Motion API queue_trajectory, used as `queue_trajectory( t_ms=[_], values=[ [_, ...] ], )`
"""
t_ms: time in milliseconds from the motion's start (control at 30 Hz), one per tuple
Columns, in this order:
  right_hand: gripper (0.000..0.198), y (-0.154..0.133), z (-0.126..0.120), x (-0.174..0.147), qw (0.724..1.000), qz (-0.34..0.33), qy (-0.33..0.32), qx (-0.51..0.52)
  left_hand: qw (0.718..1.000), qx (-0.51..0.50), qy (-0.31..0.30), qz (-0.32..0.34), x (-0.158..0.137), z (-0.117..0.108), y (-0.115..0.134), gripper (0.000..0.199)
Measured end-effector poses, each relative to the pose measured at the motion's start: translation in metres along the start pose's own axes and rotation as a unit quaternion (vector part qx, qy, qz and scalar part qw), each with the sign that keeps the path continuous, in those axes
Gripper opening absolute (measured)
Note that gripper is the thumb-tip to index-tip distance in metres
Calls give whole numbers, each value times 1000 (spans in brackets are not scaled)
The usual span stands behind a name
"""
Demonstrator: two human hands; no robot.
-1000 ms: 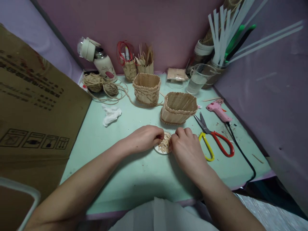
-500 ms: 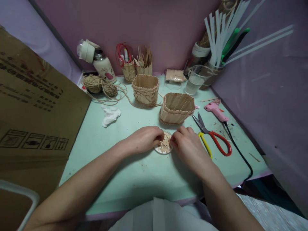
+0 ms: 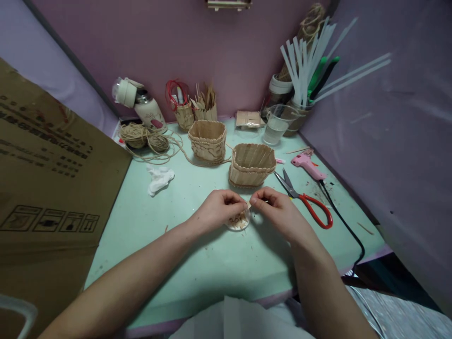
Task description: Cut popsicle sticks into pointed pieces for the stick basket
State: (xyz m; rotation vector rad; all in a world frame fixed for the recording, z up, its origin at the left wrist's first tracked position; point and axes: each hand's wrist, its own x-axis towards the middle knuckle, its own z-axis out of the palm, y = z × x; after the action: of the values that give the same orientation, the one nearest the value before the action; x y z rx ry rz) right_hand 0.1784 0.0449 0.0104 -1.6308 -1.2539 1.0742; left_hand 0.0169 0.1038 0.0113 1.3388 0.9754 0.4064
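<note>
My left hand [image 3: 223, 207] and my right hand [image 3: 277, 209] meet fingertip to fingertip over a small round white dish [image 3: 243, 227]. Between their pinched fingers shows a small pale wood chip [image 3: 249, 205], which both hands seem to grip. Small wooden pieces [image 3: 237, 220] lie in the dish, partly hidden under my left hand. Just beyond the hands stands a box-shaped wooden basket [image 3: 252, 172] with a braided rim. Scissors with red handles [image 3: 316, 209] rest to the right of my right hand.
A second wooden basket [image 3: 207, 141] stands behind, near twine [image 3: 136, 136] and a bottle [image 3: 150, 113]. On the right are a pink glue gun [image 3: 309, 165] with a black cord and a cup of water [image 3: 275, 129]. A cardboard box [image 3: 52, 179] borders the left side.
Both hands have come up from the dish and closer together, with a small wood chip now between their fingertips. The view has shifted slightly, and my right hand now covers the yellow handle.
</note>
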Motion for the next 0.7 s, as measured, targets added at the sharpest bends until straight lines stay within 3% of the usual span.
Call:
queue_trajectory(
  t_ms=[233, 367, 500, 700],
  values=[
    [19, -1, 2, 0, 1000, -22, 16, 2, 995, -86, -4, -48, -1, 2, 1, 16],
    [25, 3, -2, 0, 994, -61, 92, -4, 986, -145, -18, -83, 1, -1, 3, 21],
    [24, 9, -7, 2, 985, -82, 150, -26, 979, -184, -25, -84, 3, -5, 3, 28],
    [20, 12, -7, 0, 982, -92, 159, -46, 980, -181, -16, -80, 4, -5, 1, 31]
  ],
)
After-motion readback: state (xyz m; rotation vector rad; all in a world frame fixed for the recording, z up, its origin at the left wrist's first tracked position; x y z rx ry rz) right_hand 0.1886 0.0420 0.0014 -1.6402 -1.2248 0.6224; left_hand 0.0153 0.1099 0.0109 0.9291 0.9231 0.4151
